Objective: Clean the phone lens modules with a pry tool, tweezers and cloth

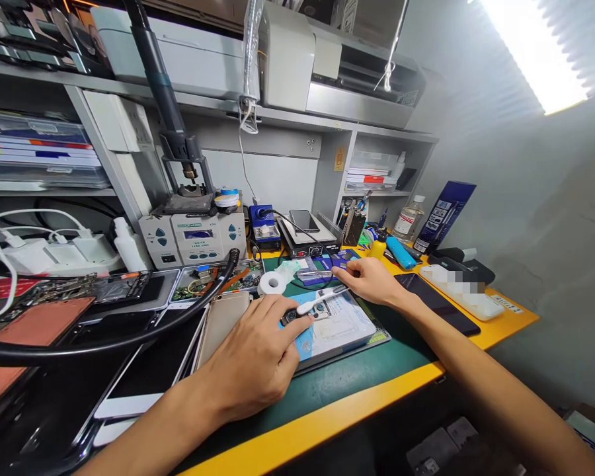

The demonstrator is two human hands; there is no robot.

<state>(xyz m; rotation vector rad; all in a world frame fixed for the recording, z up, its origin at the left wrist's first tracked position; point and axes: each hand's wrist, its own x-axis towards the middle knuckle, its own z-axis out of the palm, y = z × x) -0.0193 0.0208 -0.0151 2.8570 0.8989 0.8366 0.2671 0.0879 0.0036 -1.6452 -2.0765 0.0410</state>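
Note:
My left hand [258,354] rests on the green mat, its fingers pressed down on a small black camera module [291,316] lying on a blue-and-white sheet [334,327]. My right hand [371,279] is closed in a pinch on a white brush-like tool [322,299], whose tip points left at the module. A roll of white tape [272,283] sits just behind my left hand.
A soldering station [196,238] with a black hose [129,330] stands at the back left, next to trays of parts [208,277]. A hot plate with a phone [305,231], bottles [409,218], a dark tablet [439,304] and the yellow desk edge [327,423] surround the mat.

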